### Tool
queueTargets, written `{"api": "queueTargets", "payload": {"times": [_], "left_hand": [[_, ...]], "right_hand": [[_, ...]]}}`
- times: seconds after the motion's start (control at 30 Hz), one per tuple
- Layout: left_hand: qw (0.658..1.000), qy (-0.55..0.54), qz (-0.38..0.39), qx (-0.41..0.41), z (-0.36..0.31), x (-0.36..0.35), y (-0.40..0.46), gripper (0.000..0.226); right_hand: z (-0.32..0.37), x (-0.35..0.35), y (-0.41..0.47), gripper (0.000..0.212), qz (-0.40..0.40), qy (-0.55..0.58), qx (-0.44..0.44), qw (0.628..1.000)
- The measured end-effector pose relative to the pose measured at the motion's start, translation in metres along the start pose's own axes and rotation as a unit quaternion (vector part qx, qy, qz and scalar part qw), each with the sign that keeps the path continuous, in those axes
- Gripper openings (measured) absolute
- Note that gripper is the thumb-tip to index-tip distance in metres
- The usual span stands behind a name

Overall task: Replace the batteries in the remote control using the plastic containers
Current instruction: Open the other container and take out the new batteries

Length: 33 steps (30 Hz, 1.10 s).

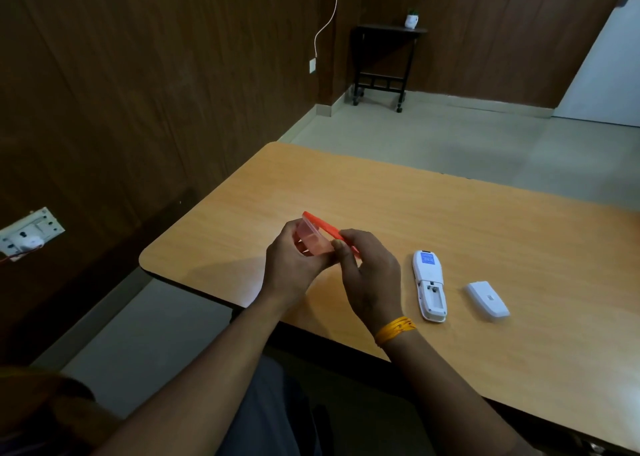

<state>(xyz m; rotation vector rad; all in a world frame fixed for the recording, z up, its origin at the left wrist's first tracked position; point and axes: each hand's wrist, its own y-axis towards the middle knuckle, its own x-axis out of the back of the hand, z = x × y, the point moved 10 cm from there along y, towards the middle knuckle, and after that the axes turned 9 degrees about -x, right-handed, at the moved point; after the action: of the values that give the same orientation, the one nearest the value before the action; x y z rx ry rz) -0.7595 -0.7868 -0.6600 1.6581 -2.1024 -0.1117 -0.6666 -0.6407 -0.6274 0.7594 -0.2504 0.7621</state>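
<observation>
Above the wooden table (450,220) I hold a small clear plastic container (313,241) with an orange lid (325,228), tilted on its side. My left hand (294,265) grips the clear body from the left. My right hand (370,275) pinches the lid's edge with thumb and fingers. What is inside the container cannot be made out. To the right a white remote control (429,286) lies face down, its battery compartment uncovered and looking empty. Its white battery cover (486,299) lies on the table further right.
The table's near edge runs diagonally under my forearms, with its rounded corner at the left. A wall socket (31,232) sits low on the brown wall to the left. A small black side table (384,60) with a potted plant stands far back.
</observation>
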Motion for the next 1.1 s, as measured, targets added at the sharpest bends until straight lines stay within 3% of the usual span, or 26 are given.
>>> {"api": "queueTargets", "payload": {"times": [0.1, 0.63, 0.73, 0.83, 1.1], "left_hand": [[1.0, -0.008, -0.005, 0.0, 0.003, 0.007, 0.001, 0.091], [0.998, 0.016, 0.045, 0.038, 0.027, -0.001, 0.008, 0.084], [0.996, -0.037, 0.058, 0.049, 0.03, 0.002, 0.007, 0.069], [0.994, -0.08, 0.046, 0.062, 0.038, 0.011, 0.005, 0.069], [0.989, -0.106, -0.002, 0.103, 0.055, 0.015, 0.01, 0.095]], "right_hand": [[-0.014, -0.004, -0.007, 0.013, -0.001, 0.016, -0.027, 1.0], [-0.009, -0.024, -0.002, 0.01, -0.038, -0.132, -0.01, 0.991], [-0.029, -0.009, 0.013, 0.019, -0.054, -0.097, -0.091, 0.99], [-0.061, 0.005, 0.031, 0.027, -0.035, -0.078, -0.174, 0.981], [-0.104, 0.002, 0.05, 0.028, 0.013, -0.108, -0.227, 0.968]]}}
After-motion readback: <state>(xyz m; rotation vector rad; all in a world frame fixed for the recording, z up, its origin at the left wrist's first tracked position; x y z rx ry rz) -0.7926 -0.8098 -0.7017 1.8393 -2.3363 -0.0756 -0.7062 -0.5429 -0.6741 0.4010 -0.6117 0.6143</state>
